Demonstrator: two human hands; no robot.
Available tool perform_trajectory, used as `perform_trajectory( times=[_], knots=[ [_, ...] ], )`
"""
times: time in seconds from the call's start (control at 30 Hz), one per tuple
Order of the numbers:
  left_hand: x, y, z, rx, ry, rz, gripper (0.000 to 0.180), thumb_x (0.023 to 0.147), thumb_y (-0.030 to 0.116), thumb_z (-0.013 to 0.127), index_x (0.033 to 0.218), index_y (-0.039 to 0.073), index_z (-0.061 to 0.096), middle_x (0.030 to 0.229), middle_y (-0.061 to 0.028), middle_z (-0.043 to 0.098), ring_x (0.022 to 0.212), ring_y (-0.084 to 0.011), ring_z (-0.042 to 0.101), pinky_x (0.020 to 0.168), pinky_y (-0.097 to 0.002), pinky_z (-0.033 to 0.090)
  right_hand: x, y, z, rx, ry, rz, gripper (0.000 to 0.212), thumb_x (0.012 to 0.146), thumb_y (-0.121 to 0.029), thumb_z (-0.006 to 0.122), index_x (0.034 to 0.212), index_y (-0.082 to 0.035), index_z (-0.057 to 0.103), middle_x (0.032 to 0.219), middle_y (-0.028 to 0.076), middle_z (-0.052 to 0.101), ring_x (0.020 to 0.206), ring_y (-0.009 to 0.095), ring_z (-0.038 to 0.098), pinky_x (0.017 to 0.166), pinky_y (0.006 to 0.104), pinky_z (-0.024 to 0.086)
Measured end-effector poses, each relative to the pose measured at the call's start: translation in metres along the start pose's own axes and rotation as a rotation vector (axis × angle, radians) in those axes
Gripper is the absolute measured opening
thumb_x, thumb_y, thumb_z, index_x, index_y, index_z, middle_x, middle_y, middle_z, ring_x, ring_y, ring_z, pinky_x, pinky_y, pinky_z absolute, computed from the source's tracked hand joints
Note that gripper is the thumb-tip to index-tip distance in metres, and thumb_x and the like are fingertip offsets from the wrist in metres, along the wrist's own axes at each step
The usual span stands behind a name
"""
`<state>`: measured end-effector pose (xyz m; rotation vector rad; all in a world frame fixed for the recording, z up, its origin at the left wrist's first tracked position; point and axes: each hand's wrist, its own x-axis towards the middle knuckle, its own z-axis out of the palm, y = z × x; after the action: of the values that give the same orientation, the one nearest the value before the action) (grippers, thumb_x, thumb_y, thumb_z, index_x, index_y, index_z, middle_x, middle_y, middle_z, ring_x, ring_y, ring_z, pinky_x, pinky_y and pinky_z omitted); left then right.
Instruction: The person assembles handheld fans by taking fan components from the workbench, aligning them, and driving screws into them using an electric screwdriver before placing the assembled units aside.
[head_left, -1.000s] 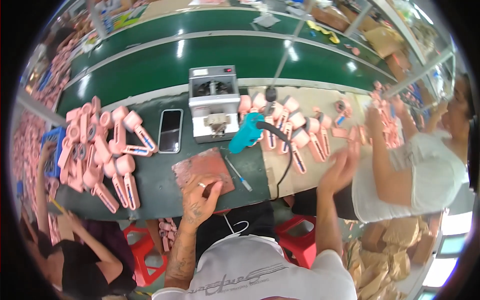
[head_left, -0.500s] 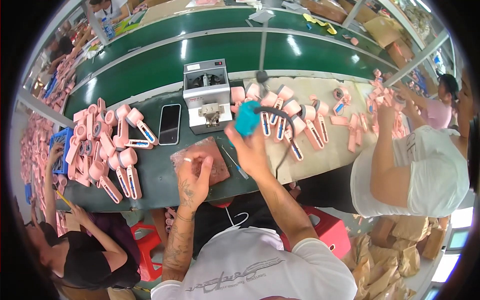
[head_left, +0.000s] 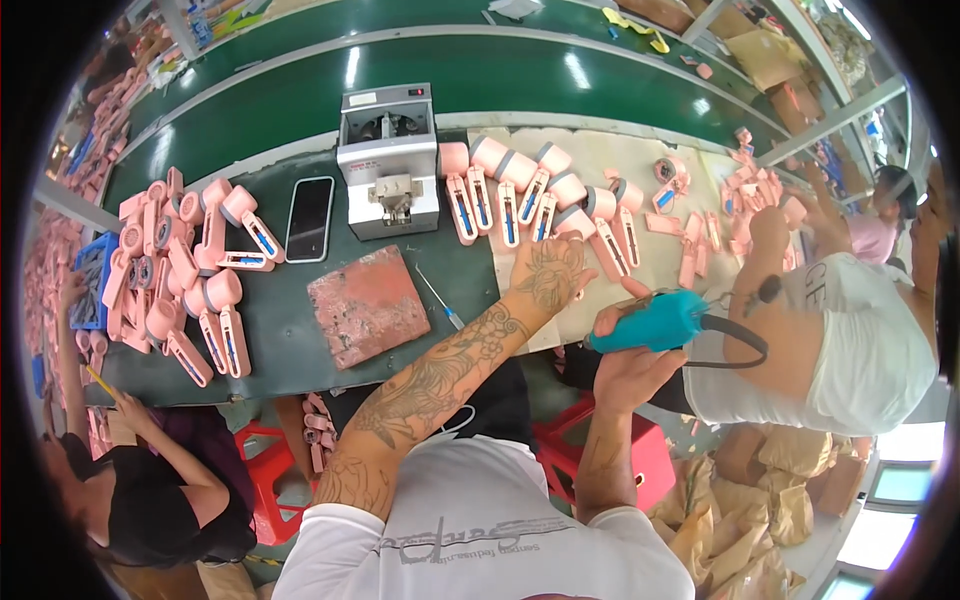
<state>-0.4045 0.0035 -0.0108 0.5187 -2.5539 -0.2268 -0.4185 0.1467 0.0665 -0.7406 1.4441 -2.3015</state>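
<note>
My right hand (head_left: 640,375) is closed around a teal electric screwdriver (head_left: 655,322), held in front of the table edge and pointing sideways, its dark cable curving round on the right. Across the table reaches my tattooed left forearm. My left hand (head_left: 550,270) lies over the row of pink parts, fingers curled at a pink part (head_left: 573,222) with a round head; the hand hides most of its handle. Similar parts with blue strips sit beside it. A pink, worn square block (head_left: 368,308) rests on the green mat, with a thin blue-handled screwdriver (head_left: 440,298) to its right.
A grey machine (head_left: 388,165) stands behind the block, a phone (head_left: 310,220) to its left. Pink parts (head_left: 205,240) are heaped at left, near a blue bin (head_left: 92,285). Co-workers sit on both sides. Green conveyors (head_left: 480,80) run behind; a red stool (head_left: 640,465) stands at right.
My right hand has carried the teal screwdriver rightward and nearer to me. My left hand has left the square block and reached right, to the row of pink parts. The view has shifted slightly.
</note>
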Motion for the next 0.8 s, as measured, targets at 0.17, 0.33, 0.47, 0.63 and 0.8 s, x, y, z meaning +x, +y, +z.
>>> perform_trajectory(
  times=[0.17,0.33,0.47,0.63,0.8],
  knots=[
    [0.000,0.005,0.018,-0.007,0.013,-0.029,0.049,0.091,0.040,0.058,0.119,0.000,0.055,0.089,-0.0093,0.066,0.085,-0.0235,0.064,0.071,-0.0411,0.047,0.000,-0.006,0.002,-0.027,-0.035,-0.108,0.098,0.088,-0.082,0.039,0.129,0.007,0.048,0.078,0.007,0.054,0.071,0.018,0.050,0.067,0.0306,0.039],
    [-0.011,-0.008,-0.026,-0.325,-0.078,-0.240,0.050,0.087,0.034,0.065,0.118,-0.005,0.060,0.083,-0.0171,0.068,0.076,-0.0325,0.068,0.073,-0.0428,0.054,-0.004,-0.013,0.012,0.031,-0.048,-0.206,0.085,0.090,-0.076,0.046,0.123,0.002,0.052,0.072,0.004,0.050,0.066,0.015,0.045,0.065,0.0313,0.037],
    [-0.041,-0.028,-0.085,-1.071,-0.222,-0.593,0.040,0.083,0.026,0.071,0.111,-0.002,0.063,0.100,-0.0177,0.070,0.094,-0.0289,0.070,0.085,-0.0371,0.053,-0.008,-0.014,0.030,0.082,-0.094,-0.211,0.081,0.091,-0.075,0.045,0.120,0.000,0.053,0.071,0.003,0.049,0.064,0.014,0.044,0.062,0.0308,0.036],
    [-0.093,-0.048,-0.122,-1.331,-0.260,-0.784,0.034,0.094,0.023,0.070,0.117,-0.001,0.062,0.107,-0.0108,0.070,0.096,-0.0125,0.066,0.084,-0.0263,0.052,-0.012,-0.011,0.060,0.277,-0.279,-0.252,0.083,0.087,-0.079,0.048,0.117,-0.002,0.051,0.072,0.006,0.054,0.063,0.017,0.051,0.057,0.0320,0.039],
    [-0.131,-0.055,-0.135,-1.499,0.047,-0.843,0.031,0.093,0.019,0.072,0.116,0.000,0.061,0.108,-0.0106,0.071,0.097,-0.0130,0.067,0.082,-0.0267,0.053,-0.011,-0.008,0.105,0.339,-0.428,-0.356,0.080,0.094,-0.076,0.037,0.117,-0.001,0.053,0.070,0.002,0.050,0.059,0.014,0.045,0.054,0.0290,0.034]
  ],
)
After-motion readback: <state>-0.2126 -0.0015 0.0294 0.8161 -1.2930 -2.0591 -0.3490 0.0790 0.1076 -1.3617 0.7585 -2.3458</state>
